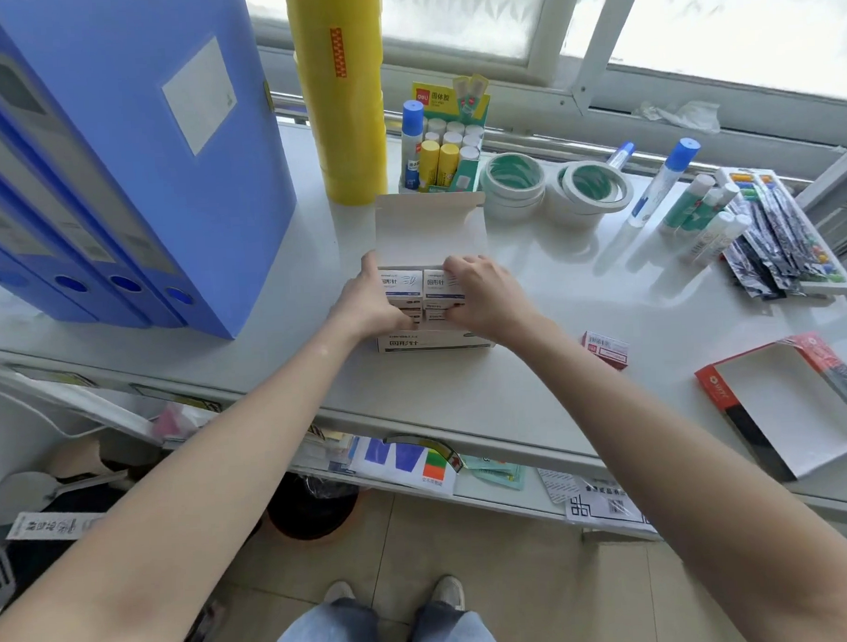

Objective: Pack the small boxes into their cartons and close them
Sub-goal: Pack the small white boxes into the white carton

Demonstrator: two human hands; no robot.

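Note:
A white carton stands on the white table with its lid raised at the back. Several small white paper-clip boxes sit inside it in rows. My left hand grips the left side of the small boxes, and my right hand presses on the right ones, fingers curled over their tops. A small red box lies alone on the table to the right. Further right lies an open, empty red and black carton.
Blue file folders stand at the left and a tall yellow roll at the back. A glue stick display, tape rolls, glue bottles and pin packs fill the back right. The table's front edge runs below my arms.

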